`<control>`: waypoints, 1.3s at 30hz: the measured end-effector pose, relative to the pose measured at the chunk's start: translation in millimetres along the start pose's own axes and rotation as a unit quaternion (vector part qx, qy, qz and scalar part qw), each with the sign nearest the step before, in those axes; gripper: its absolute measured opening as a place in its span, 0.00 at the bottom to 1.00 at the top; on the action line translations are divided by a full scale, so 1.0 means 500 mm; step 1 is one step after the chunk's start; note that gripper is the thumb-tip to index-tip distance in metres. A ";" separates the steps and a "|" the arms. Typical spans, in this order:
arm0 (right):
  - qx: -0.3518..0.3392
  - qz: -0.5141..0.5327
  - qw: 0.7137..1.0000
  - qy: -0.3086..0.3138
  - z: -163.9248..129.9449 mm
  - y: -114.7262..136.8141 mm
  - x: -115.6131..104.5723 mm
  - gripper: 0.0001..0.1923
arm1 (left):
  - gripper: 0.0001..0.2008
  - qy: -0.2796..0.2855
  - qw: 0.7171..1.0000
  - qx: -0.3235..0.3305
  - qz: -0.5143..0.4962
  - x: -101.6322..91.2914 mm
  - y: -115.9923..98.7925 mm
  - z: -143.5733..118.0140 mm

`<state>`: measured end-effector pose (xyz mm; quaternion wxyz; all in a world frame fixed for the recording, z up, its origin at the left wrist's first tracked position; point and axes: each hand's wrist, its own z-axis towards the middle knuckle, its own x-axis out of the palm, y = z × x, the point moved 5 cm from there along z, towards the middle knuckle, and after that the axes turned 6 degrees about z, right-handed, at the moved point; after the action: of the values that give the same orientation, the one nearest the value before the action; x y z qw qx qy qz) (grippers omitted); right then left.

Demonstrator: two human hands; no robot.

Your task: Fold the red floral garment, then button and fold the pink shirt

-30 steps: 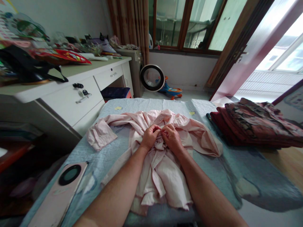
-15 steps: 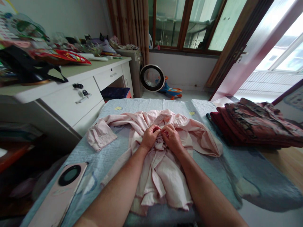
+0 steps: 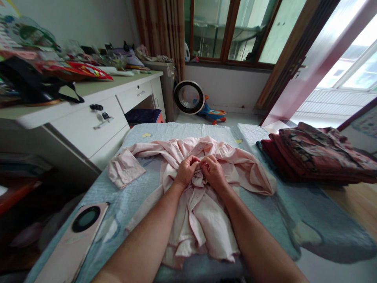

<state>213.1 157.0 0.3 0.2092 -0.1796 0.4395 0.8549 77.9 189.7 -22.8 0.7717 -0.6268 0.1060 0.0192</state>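
Pink shirt [image 3: 203, 204] bunched on bed, left hand [image 3: 185, 171] and right hand [image 3: 214, 171] pinching its placket, apparently at a button

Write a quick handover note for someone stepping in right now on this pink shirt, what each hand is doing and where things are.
Left hand: closed, pinching the front of the pink shirt near its middle.
Right hand: closed on the same spot, fingertips meeting the left hand's.
The shirt lies rumpled on the blue bedcover, one sleeve spread out to the left.
A folded dark red pile sits at the right edge; a phone lies near the left corner.
Done: a pile already folded. Left: the shirt is unfolded and not smoothed; whether its buttons are fastened cannot be told.
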 end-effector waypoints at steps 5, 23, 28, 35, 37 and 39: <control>-0.002 -0.004 1.000 0.004 -0.001 0.002 -0.001 0.07 | 0.06 0.000 1.000 0.001 0.001 0.000 0.000 0.000; 0.004 0.003 1.000 0.007 0.002 0.010 -0.003 0.07 | 0.06 -0.008 1.000 0.007 -0.003 -0.001 0.001 0.001; 0.005 0.009 1.000 0.004 0.002 0.014 -0.004 0.07 | 0.06 -0.008 1.000 0.006 0.007 -0.003 0.000 0.000; 0.003 0.004 1.000 0.004 0.002 0.010 -0.001 0.07 | 0.06 -0.008 1.000 0.009 0.016 -0.002 -0.001 -0.001; 0.005 0.003 1.000 0.005 0.002 0.008 0.000 0.06 | 0.06 -0.005 1.000 0.011 0.016 -0.001 0.000 -0.002; 0.008 0.003 1.000 0.005 0.003 0.008 0.000 0.06 | 0.06 -0.002 1.000 0.011 0.017 0.000 0.000 -0.002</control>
<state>211.0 156.0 3.8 0.2055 -0.1809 0.4484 0.8509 77.7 188.9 -22.9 0.7783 -0.6163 0.1157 0.0322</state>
